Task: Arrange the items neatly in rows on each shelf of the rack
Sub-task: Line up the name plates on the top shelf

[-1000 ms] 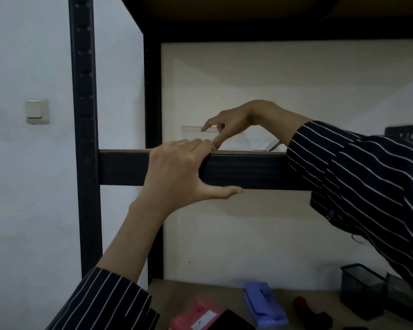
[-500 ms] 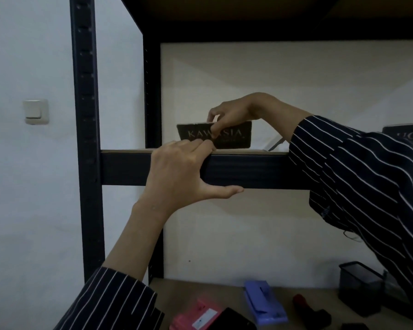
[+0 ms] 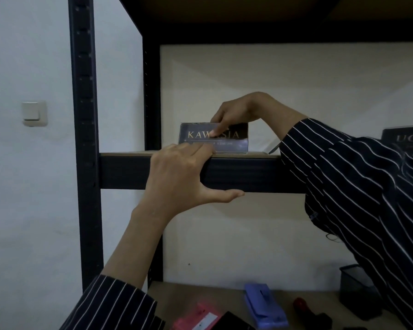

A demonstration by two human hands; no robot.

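Observation:
A dark acrylic name sign with gold letters (image 3: 239,139) stands upright near the left end of the rack's upper shelf (image 3: 253,173). My right hand (image 3: 234,115) pinches the sign's top edge, its thumb across the lettering. My left hand (image 3: 179,177) grips the shelf's front beam, fingers over the top edge and thumb under it. A second dark sign (image 3: 408,139) stands at the right, partly hidden behind my striped sleeve.
On the lower shelf (image 3: 215,296) lie a blue stapler-like item (image 3: 262,308), a pink box (image 3: 198,319), a red-and-black tool (image 3: 305,308) and a black mesh holder (image 3: 355,289). The black upright post (image 3: 84,139) is at the left, with a wall switch (image 3: 34,114) beyond it.
The sign went from lying tilted back, showing a clear face, to standing upright with its lettering facing me. My right hand rose with it. My left hand stayed on the beam.

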